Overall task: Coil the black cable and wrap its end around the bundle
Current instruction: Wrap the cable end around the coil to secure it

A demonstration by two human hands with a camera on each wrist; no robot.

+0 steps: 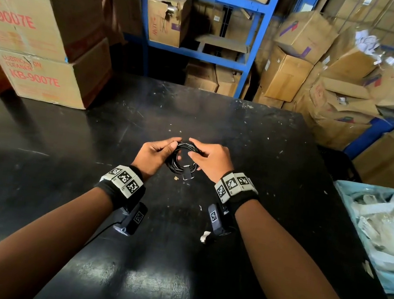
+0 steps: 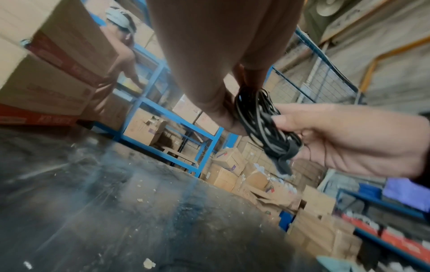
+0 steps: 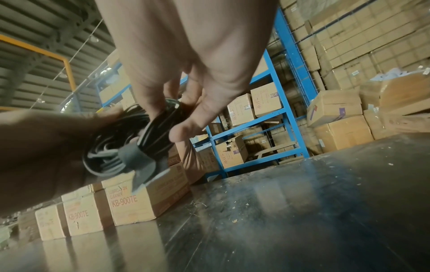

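Note:
The black cable (image 1: 181, 157) is wound into a small round coil held just above the black table (image 1: 255, 142), between both hands. My left hand (image 1: 157, 152) grips the coil's left side, fingers curled round the strands (image 2: 253, 114). My right hand (image 1: 208, 158) pinches the right side of the coil (image 3: 160, 127) between thumb and fingers. The cable's plug end (image 1: 187, 173) sticks out at the coil's near edge and shows as a grey connector (image 3: 142, 165) in the right wrist view.
Stacked cardboard boxes (image 1: 42, 34) stand on the table's far left. Blue shelving (image 1: 197, 27) with cartons runs behind the table, and more boxes (image 1: 328, 74) pile up at the right. A blue bag of scraps (image 1: 379, 233) sits beside the table's right edge. A person (image 2: 118, 55) works behind.

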